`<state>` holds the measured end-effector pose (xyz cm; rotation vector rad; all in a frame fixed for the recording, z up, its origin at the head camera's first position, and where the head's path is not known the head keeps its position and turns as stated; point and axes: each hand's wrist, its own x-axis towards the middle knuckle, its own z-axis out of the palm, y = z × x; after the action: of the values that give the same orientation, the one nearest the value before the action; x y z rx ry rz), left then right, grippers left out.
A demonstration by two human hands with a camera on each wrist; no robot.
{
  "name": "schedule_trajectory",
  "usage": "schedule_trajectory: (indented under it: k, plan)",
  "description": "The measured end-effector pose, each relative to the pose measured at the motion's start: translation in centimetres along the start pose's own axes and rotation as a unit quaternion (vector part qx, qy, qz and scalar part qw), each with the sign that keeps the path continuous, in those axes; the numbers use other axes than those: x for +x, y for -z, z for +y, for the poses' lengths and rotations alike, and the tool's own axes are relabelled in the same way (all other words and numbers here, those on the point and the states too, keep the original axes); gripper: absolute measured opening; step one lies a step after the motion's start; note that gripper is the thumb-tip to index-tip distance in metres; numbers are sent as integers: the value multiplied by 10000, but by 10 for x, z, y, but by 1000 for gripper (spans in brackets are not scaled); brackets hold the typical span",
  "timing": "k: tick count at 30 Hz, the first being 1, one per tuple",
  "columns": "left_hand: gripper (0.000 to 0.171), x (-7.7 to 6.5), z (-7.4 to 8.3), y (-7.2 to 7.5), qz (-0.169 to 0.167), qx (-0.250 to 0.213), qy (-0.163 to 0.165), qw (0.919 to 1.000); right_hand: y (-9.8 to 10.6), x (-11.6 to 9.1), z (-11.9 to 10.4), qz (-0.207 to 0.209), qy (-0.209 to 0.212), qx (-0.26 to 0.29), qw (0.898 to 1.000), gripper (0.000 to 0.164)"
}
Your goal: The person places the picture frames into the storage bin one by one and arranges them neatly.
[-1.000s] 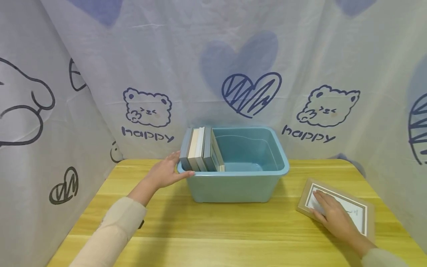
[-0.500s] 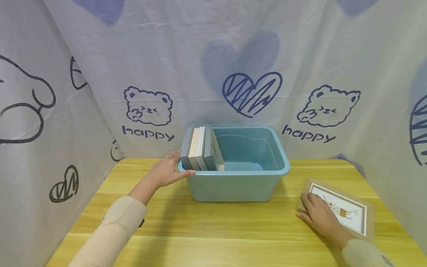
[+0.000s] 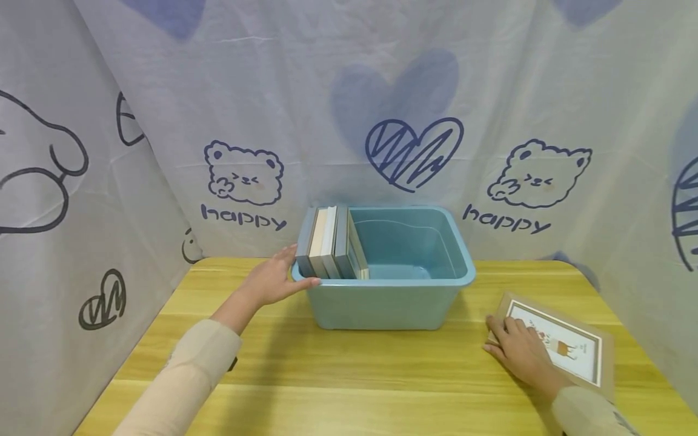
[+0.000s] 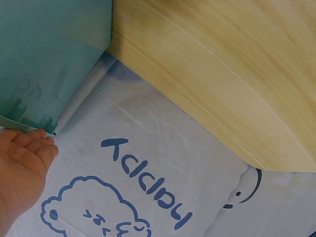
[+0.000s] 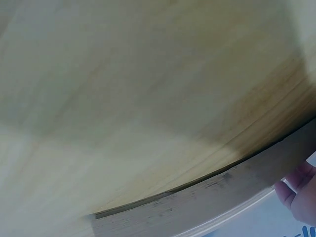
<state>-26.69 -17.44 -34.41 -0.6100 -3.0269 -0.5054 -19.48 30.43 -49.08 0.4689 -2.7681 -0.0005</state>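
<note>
A light blue plastic bin [image 3: 382, 309] stands at the back middle of the table, with several flat, thick-edged rectangular items [image 3: 327, 245] upright against its left side, in grey, cream and tan. My left hand [image 3: 269, 280] grips the bin's front left corner, thumb along the front rim; in the left wrist view its fingers [image 4: 32, 140] curl at the rim. On the right lies a tan picture frame [image 3: 575, 354], face up with a deer-like drawing on white. My right hand [image 3: 520, 351] grips its left end, fingers bent over the edge. In the right wrist view the frame's side [image 5: 197, 205] lies along the tabletop.
The yellow wood-grain table [image 3: 349, 375] has rounded back corners. A pale printed curtain [image 3: 327, 121] hangs close behind the bin and along both sides. The bin's right half shows its bare floor [image 3: 403, 272].
My right hand has moved from the middle of the picture to the frame's left end and bent its fingers over the edge, uncovering the drawing. My left hand stays on the bin.
</note>
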Motion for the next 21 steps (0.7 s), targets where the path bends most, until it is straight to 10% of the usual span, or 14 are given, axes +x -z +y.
schedule_trajectory:
  k: [21]
  plan:
    - [96, 0, -1, -2, 20, -37, 22, 10000, 2, 10, -8, 163, 838, -435, 9954, 16]
